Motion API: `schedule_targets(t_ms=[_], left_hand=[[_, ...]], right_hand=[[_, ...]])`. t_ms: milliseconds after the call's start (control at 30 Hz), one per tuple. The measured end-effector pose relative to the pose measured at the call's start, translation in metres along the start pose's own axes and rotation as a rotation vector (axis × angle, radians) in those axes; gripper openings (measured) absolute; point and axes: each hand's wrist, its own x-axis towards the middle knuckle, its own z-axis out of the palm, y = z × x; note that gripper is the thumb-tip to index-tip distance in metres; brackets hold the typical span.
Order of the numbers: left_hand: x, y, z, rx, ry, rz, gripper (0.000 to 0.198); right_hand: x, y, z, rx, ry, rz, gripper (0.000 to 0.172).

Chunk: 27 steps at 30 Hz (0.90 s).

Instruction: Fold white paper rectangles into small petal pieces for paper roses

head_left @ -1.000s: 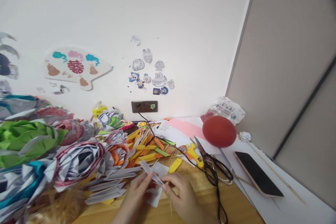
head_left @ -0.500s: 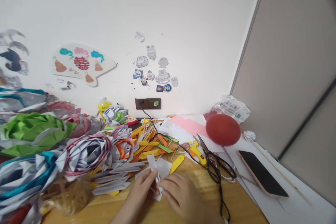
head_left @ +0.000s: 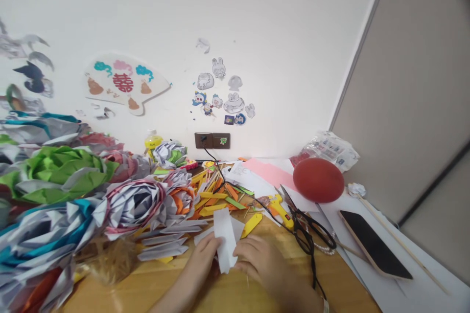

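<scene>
A strip of white paper [head_left: 225,239] with a lengthwise crease stands upright between my two hands. My left hand [head_left: 205,256] pinches its left edge, and my right hand [head_left: 258,258] grips the lower right edge with bent fingers. Behind the strip, another white paper piece [head_left: 238,228] lies on the wooden table [head_left: 220,293]. To the left are several folded white paper strips [head_left: 163,249]. A folded yellow paper piece [head_left: 252,225] lies just beyond my right hand.
Large folded paper flowers [head_left: 66,168] crowd the left side. Orange and yellow folded pieces [head_left: 213,201] are heaped at the back. On the right are a yellow glue gun [head_left: 282,212], black-handled scissors [head_left: 304,234], a red balloon-like oval [head_left: 318,180] and a phone [head_left: 374,244]. A black cord [head_left: 222,173] runs from the wall socket.
The white paper has been turned and opened flatter, so its broad face now shows. My hands have moved slightly apart. The whole view has shifted a little.
</scene>
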Motion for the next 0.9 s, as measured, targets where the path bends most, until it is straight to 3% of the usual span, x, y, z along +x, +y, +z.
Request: schedule_targets(t_ms=[300,467,767,900], left_hand=[[-0.006,0.009,0.000,-0.066,0.019,-0.087,0.023],[-0.008,0.010,0.003,-0.127,0.020,-0.078,0.019],[-0.002,0.000,0.006,-0.145,-0.201,-0.039,0.030],[0.004,-0.008,0.003,-0.101,-0.252,0.019,0.035]], right_hand=[[0.001,0.002,-0.009,0.184,-0.095,0.133,0.022],[0.003,-0.004,-0.005,0.265,-0.019,0.223,0.015],[0.005,-0.001,0.014,0.528,0.127,0.490,0.008],[0.006,0.001,0.021,0.765,0.153,0.566,0.008]])
